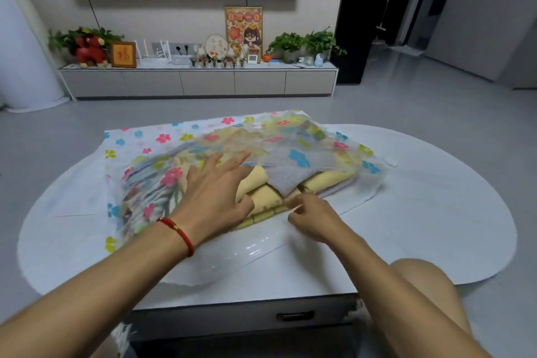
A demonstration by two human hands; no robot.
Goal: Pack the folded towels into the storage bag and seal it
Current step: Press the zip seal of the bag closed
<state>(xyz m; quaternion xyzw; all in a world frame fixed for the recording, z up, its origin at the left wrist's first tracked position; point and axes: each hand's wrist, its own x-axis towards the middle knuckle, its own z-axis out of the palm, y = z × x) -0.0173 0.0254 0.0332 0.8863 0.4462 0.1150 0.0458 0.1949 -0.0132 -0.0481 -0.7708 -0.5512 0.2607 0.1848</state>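
Note:
A translucent storage bag (162,139) printed with coloured flowers lies across the white oval table (436,212). Folded yellow towels (263,197) and a grey towel (293,174) sit inside it, partly showing at the bag's open mouth facing me. My left hand (215,195), with a red cord at the wrist, lies flat with fingers spread on the bag and the yellow towels. My right hand (312,219) pinches the clear edge of the bag's opening just in front of the towels.
A clear plastic flap (250,253) of the bag spreads toward me on the table. A drawer handle (295,315) is under the front edge. My knee (418,279) is at the right. A TV cabinet (200,81) with plants stands across the floor.

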